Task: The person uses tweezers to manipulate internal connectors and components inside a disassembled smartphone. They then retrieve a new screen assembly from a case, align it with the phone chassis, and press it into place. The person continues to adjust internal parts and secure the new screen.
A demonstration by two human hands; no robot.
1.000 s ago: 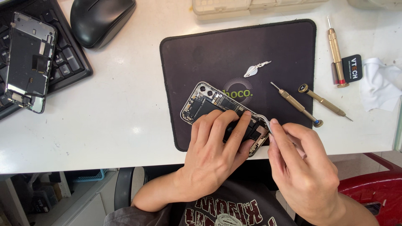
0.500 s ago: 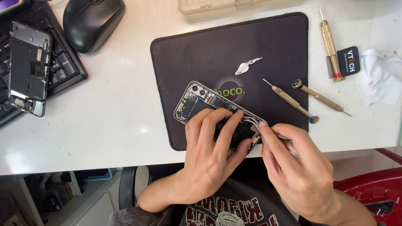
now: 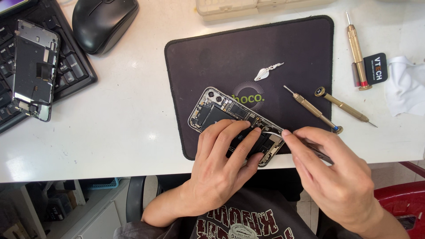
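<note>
**Two hands at work inside an opened phone**

One phone [image 3: 221, 115] with its back off lies slantwise on the lower part of a single black mat [image 3: 212, 57], its circuit boards and two camera lenses showing at the upper left end. The left hand [image 3: 226, 159] lies flat over the phone's lower half, fingers spread and pressing down on it, not curled around it. The right hand [image 3: 336, 177] pinches a thin metal tool [image 3: 318, 152] between thumb and forefinger; a thin curved piece of pale metal runs from the fingertips to the phone's lower right corner, beside the left fingertips. Whether that curve is the tool's end or a part of the phone cannot be told.

On the same mat sits one small silvery loose part [image 3: 267, 71], just above the phone. Three brass-coloured screwdrivers are in view: one [image 3: 313, 109] lying across the mat's right edge, one [image 3: 343, 106] just beside it on the white desk [image 3: 110, 132], and one [image 3: 356, 53] farther up beside a small black card [image 3: 377, 68]. One white cloth [image 3: 405, 84] lies at the far right. Well apart on the left, one detached screen panel [image 3: 33, 68] rests on one black keyboard [image 3: 75, 66], with one black mouse [image 3: 104, 22] near it. One pale plastic case [image 3: 239, 6] sits at the top edge.
</note>
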